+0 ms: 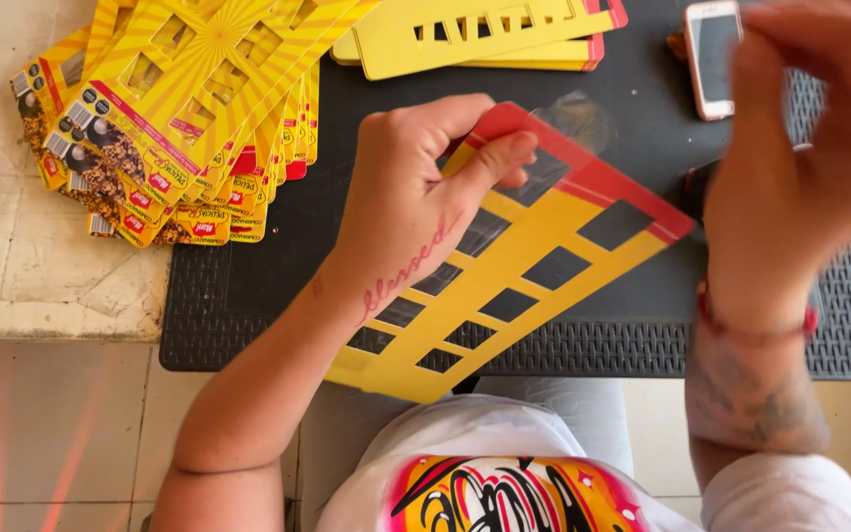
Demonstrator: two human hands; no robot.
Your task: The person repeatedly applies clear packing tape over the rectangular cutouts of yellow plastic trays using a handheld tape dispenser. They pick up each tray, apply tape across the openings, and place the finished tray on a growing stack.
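While gripped by fingers: yellow card

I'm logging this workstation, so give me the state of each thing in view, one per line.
Left hand: gripping the card, thumb on its red end.
Yellow cut-out display card: held tilted above the mat, windows empty.
Right hand: raised, blurred, apart from the card.
Phone: lying flat, screen dark.
Printed card stack: fanned out, overhanging the mat.
Plain yellow cards: stacked flat.
Black mat: lying flat.
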